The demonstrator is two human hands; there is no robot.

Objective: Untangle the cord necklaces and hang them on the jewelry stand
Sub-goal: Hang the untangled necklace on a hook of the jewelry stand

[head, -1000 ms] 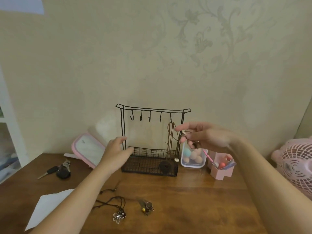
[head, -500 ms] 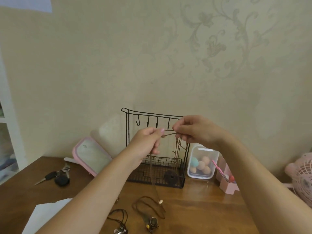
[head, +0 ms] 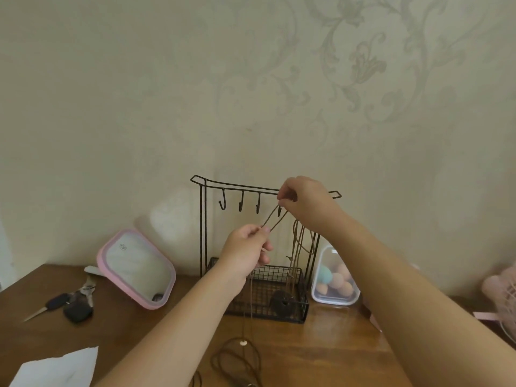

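Both hands are up in front of the jewelry stand (head: 203, 224) at the centre of the frame. The right hand (head: 307, 205) is the higher one, just under the stand's top bar, with thumb and fingertips pinching a brown cord (head: 275, 219). Lower and to the left, the left hand (head: 245, 252) has its fingers curled and pinches the same cord, so a doubled stretch runs taut on a slant between the two grips. The upper end sits right by the fourth of the hooks (head: 240, 203); whether it is over the hook, I cannot tell.

From the left hand the cord drops straight down in front of the wire basket (head: 279, 275) at the stand's foot, to a small white bead (head: 243, 343) on the worktop (head: 335, 347).

On the right side of the stand another brown necklace (head: 300, 247) hangs in long loops below the right wrist, its dark round pendant (head: 282, 301) resting in the basket.

At bottom centre, dark cord necklaces (head: 237, 358) lie looped on the wood near the bead.

Left of the stand a pink-framed mirror (head: 136, 269) leans back, with a bunch of keys (head: 69, 303) further left and a white sheet of paper (head: 55, 370) in the lower left corner. Right of the stand stands a clear box of makeup sponges (head: 335, 280), and a pink fan (head: 502, 297) shows at the right edge.
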